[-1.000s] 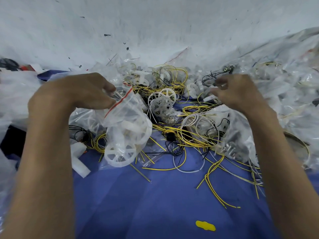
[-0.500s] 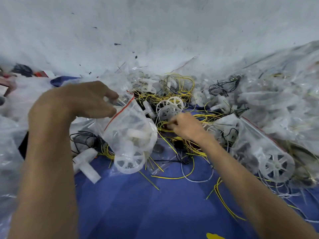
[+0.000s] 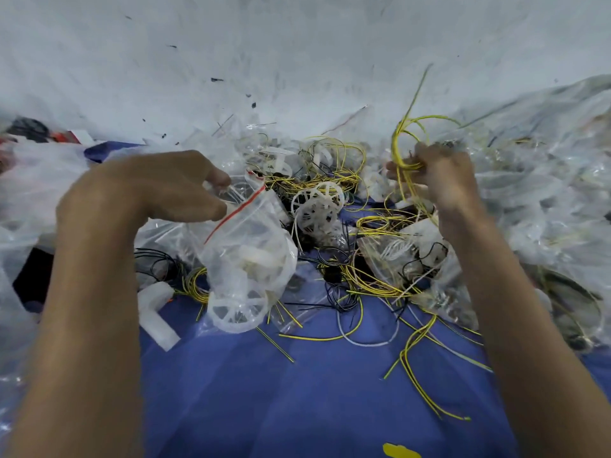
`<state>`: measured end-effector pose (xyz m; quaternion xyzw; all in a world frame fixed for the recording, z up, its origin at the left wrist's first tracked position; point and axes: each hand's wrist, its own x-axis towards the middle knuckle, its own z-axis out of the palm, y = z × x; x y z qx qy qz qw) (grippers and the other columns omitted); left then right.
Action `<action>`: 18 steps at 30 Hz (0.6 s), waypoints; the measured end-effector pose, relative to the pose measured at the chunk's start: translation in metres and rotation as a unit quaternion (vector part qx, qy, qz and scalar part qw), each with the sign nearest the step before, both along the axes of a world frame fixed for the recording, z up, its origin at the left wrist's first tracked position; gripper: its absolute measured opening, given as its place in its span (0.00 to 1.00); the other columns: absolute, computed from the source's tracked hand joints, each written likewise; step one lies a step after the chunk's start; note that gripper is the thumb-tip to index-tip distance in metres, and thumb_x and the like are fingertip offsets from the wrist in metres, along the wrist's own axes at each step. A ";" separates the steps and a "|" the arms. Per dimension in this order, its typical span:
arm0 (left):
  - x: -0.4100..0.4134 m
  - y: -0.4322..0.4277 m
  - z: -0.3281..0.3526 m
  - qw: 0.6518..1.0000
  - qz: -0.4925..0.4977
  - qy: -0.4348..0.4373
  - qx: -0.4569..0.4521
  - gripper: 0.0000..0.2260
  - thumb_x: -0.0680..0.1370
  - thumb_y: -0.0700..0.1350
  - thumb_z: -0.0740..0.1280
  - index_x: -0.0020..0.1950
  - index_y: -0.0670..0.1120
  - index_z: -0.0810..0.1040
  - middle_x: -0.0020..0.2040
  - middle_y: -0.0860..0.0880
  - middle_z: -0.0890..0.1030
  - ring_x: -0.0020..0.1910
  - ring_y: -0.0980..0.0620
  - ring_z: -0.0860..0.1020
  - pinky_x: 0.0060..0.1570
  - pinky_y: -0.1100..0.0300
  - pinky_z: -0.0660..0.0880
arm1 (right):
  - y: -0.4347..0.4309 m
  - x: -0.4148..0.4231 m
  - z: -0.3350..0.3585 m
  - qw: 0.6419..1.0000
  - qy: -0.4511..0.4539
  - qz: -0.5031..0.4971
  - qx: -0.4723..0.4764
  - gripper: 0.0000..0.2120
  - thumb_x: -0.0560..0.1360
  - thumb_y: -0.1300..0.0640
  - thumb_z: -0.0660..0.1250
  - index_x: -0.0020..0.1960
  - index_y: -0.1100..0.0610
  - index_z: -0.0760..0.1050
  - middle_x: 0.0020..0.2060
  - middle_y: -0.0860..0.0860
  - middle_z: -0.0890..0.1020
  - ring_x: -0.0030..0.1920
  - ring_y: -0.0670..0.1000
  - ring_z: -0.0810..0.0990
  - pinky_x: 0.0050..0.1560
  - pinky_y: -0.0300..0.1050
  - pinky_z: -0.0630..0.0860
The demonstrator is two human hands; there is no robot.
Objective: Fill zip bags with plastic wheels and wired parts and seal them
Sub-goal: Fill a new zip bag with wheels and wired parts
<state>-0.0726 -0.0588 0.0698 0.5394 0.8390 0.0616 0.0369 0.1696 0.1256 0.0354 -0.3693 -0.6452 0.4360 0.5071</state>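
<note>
Zip bag (image 3: 246,236) of wheels (image 3: 236,310) in left hand (image 3: 142,196), wires (image 3: 401,150) in right hand (image 3: 448,181)

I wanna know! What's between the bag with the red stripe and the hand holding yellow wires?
In head view, loose white plastic wheels and tangled yellow wires lie there.

A pale grey-white wall (image 3: 297,44) is filling the upper part of the view, showing scuffs and small dark specks (image 3: 216,80). Below it a blue sheet (image 3: 297,408) is lying spread out and creasing in shallow folds; whether it is covering a floor or a bench cannot be told. A yellow patch (image 3: 400,451) is showing on the sheet at the lower edge. Soft, even light is falling over everything, casting only faint shadows.
</note>
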 end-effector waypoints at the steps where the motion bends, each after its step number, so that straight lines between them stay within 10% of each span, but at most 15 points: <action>1: 0.002 0.001 0.000 1.000 -0.003 -0.003 0.000 0.24 0.73 0.49 0.66 0.69 0.57 0.70 0.71 0.52 0.70 0.67 0.50 0.69 0.68 0.53 0.64 | -0.002 0.003 0.003 0.992 0.084 0.059 -0.073 0.13 0.78 0.57 0.56 0.36 0.57 0.69 0.41 0.61 0.84 0.43 0.60 0.83 0.45 0.53 0.78; 8: 0.021 0.008 -0.001 0.999 -0.042 -0.008 0.018 0.24 0.73 0.50 0.66 0.70 0.56 0.70 0.72 0.50 0.68 0.69 0.49 0.67 0.67 0.56 0.63 | -0.015 -0.003 0.005 0.957 0.073 0.190 -0.208 0.08 0.80 0.55 0.53 0.45 0.53 0.68 0.36 0.58 0.83 0.21 0.45 0.66 0.22 0.34 0.68; 18: 0.056 0.022 -0.004 0.991 -0.135 -0.018 0.006 0.21 0.75 0.50 0.65 0.68 0.52 0.70 0.68 0.51 0.69 0.66 0.51 0.68 0.66 0.56 0.65 | -0.022 -0.008 0.005 0.957 -0.032 0.258 -0.128 0.13 0.78 0.42 0.55 0.59 0.47 0.68 0.41 0.54 0.80 0.33 0.48 0.68 0.23 0.35 0.59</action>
